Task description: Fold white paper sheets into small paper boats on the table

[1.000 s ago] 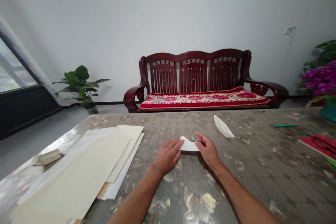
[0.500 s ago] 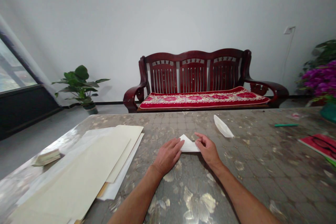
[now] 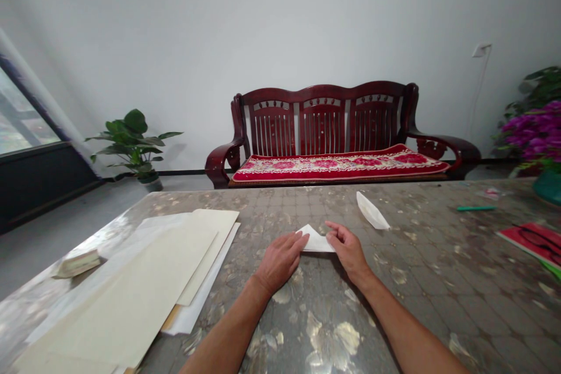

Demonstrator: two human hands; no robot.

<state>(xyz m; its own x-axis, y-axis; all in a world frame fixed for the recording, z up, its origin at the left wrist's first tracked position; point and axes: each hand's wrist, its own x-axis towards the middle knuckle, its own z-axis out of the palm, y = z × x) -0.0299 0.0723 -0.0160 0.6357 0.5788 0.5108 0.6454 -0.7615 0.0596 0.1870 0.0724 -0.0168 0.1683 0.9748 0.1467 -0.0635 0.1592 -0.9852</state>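
Observation:
A small folded white paper [image 3: 316, 241] lies on the marble-patterned table top [image 3: 421, 257], with a raised triangular point. My left hand [image 3: 279, 260] holds its left end, fingertips on the paper. My right hand [image 3: 347, 252] pinches its right end, and the hands hide both ends. Just beyond my right hand lies a second folded white paper [image 3: 372, 211], long and narrow, with neither hand touching it. A stack of large cream paper sheets [image 3: 131, 286] lies left of my left hand.
A small paper bundle [image 3: 78, 263] sits at the table's left edge. On the right lie a green marker [image 3: 475, 208] and a red book [image 3: 532, 242]. A dark red wooden bench [image 3: 324, 128] stands beyond the far edge, between potted plants [image 3: 131, 143].
The raised point of the paper has shifted slightly rightward between my fingers. My hands have barely moved.

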